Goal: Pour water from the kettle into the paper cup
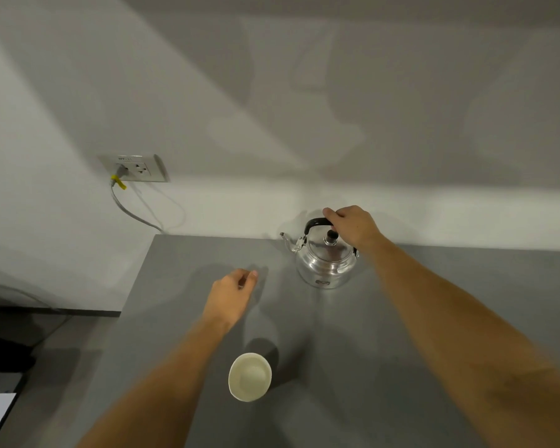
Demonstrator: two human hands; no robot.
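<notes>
One head-worn wide-angle view, looking forward and down over the grey table (pixel 434 318) toward the white wall (pixel 272 92) (edges bowed by the lens), near enough that both forearms fill the foreground.

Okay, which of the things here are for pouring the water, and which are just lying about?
For the job:
kettle, right hand on its black handle
paper cup, upright, near table edge
left hand, holding nothing

Just there:
wall socket
grey cable plugged into it
</notes>
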